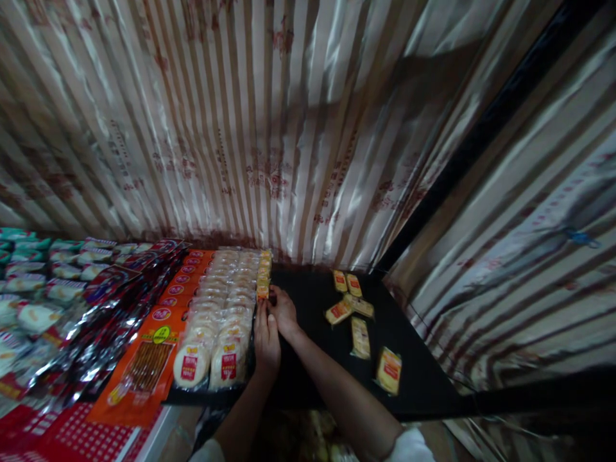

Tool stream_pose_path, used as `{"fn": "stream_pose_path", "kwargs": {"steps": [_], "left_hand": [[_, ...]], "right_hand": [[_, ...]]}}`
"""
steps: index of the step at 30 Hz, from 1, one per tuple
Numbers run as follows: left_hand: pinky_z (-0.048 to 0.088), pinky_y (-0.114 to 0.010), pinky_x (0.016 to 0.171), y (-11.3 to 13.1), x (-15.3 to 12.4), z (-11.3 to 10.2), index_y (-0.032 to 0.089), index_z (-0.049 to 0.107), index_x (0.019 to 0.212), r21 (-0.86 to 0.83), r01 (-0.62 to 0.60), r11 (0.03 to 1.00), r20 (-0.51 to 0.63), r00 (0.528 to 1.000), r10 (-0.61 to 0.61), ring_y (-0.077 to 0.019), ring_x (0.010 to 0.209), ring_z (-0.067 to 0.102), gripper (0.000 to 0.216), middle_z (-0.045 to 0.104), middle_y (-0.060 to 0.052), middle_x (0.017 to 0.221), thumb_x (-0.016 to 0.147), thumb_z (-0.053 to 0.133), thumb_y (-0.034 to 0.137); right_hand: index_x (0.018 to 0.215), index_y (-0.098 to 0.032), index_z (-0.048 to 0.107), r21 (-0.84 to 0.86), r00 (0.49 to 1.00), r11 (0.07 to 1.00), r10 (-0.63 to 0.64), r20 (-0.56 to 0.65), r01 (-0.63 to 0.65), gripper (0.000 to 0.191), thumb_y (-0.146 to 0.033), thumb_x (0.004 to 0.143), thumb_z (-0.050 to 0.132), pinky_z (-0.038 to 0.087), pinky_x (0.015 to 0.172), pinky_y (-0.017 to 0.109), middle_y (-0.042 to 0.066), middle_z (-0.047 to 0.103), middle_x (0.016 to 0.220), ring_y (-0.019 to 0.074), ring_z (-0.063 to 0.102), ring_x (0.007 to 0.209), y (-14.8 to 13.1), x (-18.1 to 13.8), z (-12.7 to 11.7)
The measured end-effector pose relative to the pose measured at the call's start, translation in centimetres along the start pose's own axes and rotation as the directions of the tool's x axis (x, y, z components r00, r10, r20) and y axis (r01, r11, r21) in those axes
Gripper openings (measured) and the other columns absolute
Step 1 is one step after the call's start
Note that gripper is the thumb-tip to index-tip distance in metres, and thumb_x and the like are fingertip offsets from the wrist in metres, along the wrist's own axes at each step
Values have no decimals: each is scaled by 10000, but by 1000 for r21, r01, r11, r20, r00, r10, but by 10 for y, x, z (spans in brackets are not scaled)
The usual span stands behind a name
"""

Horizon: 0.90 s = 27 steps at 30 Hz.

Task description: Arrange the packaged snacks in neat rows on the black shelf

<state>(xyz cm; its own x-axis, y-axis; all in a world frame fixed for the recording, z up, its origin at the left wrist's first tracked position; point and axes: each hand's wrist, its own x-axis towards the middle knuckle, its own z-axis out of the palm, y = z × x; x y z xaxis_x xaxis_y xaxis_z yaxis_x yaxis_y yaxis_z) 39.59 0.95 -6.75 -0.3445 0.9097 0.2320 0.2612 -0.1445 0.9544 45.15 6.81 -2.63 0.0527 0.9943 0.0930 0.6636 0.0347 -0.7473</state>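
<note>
My left hand (pixel 267 339) lies at the front end of a narrow row of small yellow snack packets (pixel 264 266), its fingers stretched out and close together, the tips touching the nearest packet. Against it, on the right, my right hand (pixel 283 311) has its fingers curled in beside the same packet; what they grip is hidden. Left of the hands stand two rows of clear-wrapped round white crackers (pixel 228 362) with red labels. On the black table (pixel 312 359) to the right lie several loose yellow snack packets (pixel 389 370), scattered and at different angles.
Orange bags of brown sticks (pixel 149 359) overlap in a row farther left. Beyond them are dark red shiny packets (pixel 96 333) and white-and-green packets (pixel 65 292). A striped, shiny sheet wall (pixel 289 128) rises behind the table, with a dark slanted pole (pixel 471 147) on the right.
</note>
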Motion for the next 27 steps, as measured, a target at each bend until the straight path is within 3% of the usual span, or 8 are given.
{"fn": "stream_pose_path", "kwargs": {"steps": [8,12,16,18,23,27], "left_hand": [[265,-412,1108,-9,-1,1,107,441,1294,28,-46,999,-11,999,46,-203,1295,373,485,434,-149,1380,911,282,358],[286,-416,1099,-13,-3,0,134,468,1276,34,-108,994,-27,994,109,-208,1282,393,477,472,-138,1347,912,294,389],[317,-425,1079,-13,-4,-1,130,464,1278,40,-159,986,-25,987,160,-216,1274,400,468,473,-151,1340,916,302,377],[317,-432,1076,-11,-5,-1,126,480,1261,73,-180,981,-25,983,183,-221,1265,409,461,489,-156,1323,915,305,375],[351,-431,1047,-5,-6,-2,123,515,1207,137,-223,965,-24,973,228,-227,1209,466,436,535,-161,1258,905,313,364],[405,-431,997,1,-14,-3,124,546,1148,202,-204,958,24,979,204,-238,1151,512,394,572,-156,1188,881,339,325]], "right_hand": [[1147,-196,557,18,1000,1000,-2,4,2,389,-138,763,551,477,775,257,57,620,989,150,610,868,3,-2,6],[1164,-178,551,8,1000,1000,-23,-13,23,416,-163,750,584,483,776,261,56,628,978,149,608,827,7,-8,-7],[1129,-172,581,-186,982,977,-130,-137,103,321,-189,822,491,443,865,288,80,615,1051,178,563,971,23,-15,-51],[1140,-184,583,-361,965,930,-152,-215,66,323,-211,842,461,406,910,327,91,593,1116,211,510,1060,34,-17,-81],[1164,-173,577,-613,952,759,32,-303,-221,358,-307,848,473,384,869,357,137,588,1136,264,504,1046,63,-24,-144],[1155,-168,580,-651,967,719,126,-221,-242,345,-289,858,452,371,862,322,128,640,1041,242,539,1015,70,-30,-159]]}}
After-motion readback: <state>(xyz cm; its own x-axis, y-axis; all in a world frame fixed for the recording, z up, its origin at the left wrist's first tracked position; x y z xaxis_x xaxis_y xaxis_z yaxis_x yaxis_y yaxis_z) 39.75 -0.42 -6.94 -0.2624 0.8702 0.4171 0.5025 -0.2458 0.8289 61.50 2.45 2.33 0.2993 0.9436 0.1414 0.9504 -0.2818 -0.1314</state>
